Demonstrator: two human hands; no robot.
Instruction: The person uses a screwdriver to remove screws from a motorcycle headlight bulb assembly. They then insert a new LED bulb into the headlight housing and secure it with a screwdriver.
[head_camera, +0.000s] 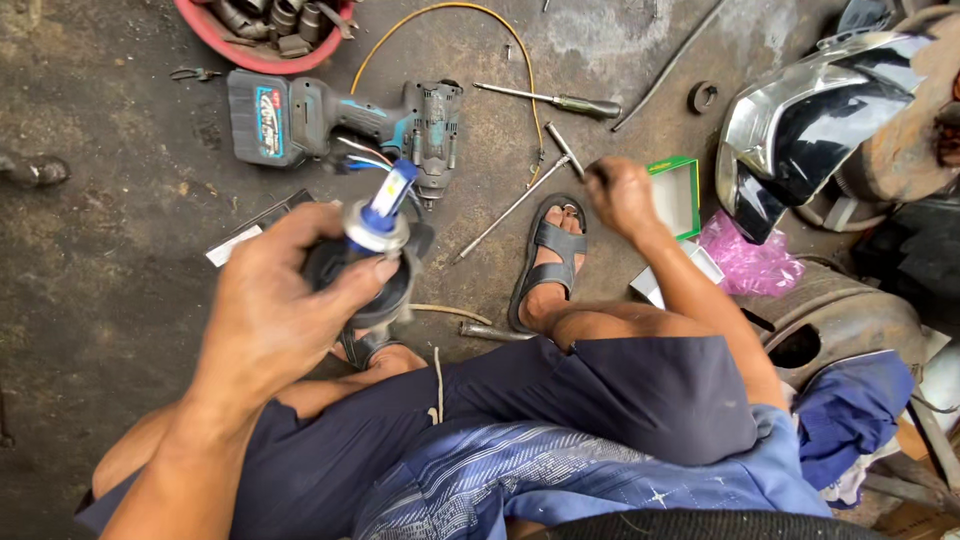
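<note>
An LED headlight bulb (385, 210), its blue collar and pale yellow-white tip rising from a silvery metal base, sits in a dark round housing (375, 280) that my left hand (285, 305) grips from the side, fingers wrapped around it and thumb pressed just under the base. I hold it up over my knee, above the stained concrete floor (110, 260). Thin wires trail from behind the bulb, but where they end is hidden by the housing.

My right hand (620, 195) reaches out past my sandalled foot (548, 262) and closes on the end of a slim metal tool (512, 207) lying on the floor; the grip itself is too blurred to read clearly. Just beside that hand is a small green-edged box (678, 190), with a pink plastic bag (745, 262) near it.

Farther out lie a cordless impact driver (340, 122), a screwdriver (555, 98) and a looping yellow wire (480, 30). A red tub of metal parts (255, 58) is cut off at the top edge, and a chrome headlight shell (800, 125) runs out of view at right.
</note>
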